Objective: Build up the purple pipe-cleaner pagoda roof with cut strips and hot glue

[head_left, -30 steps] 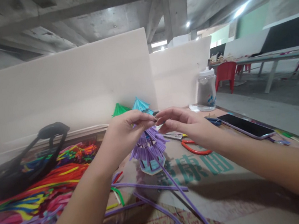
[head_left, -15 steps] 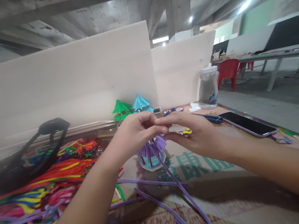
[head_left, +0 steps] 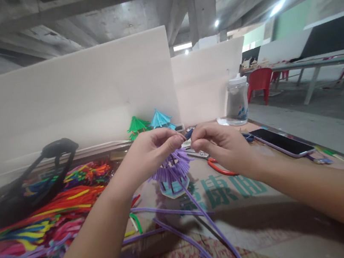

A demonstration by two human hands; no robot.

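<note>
A small purple pavilion (head_left: pixel 173 176) made of fuzzy craft stems stands on a pale blue base. My left hand (head_left: pixel 157 148) is over its top, thumb and fingers pinched together; anything in the pinch is hidden. Just to the right, my right hand (head_left: pixel 224 145) has its fingers curled closed, and what they hold cannot be made out. A small dark blue piece (head_left: pixel 188 134) shows between the hands; whether it is held or lies behind is unclear. From the pavilion a long purple stem (head_left: pixel 210 220) trails toward me. Red-handled scissors (head_left: pixel 220 170) lie beneath my right hand.
Green (head_left: pixel 137 125) and light blue pavilions (head_left: pixel 160 118) stand by the white partition (head_left: pixel 67 97). Colourful craft stems (head_left: pixel 69 200) and a black bag (head_left: pixel 60 148) are at left. At right are a phone (head_left: pixel 282 142) and a clear bottle (head_left: pixel 237 102).
My hands were touching at the fingertips and have drawn slightly apart. My right fingers have curled in, and the red-handled scissors have come into view below. The view has shifted slightly.
</note>
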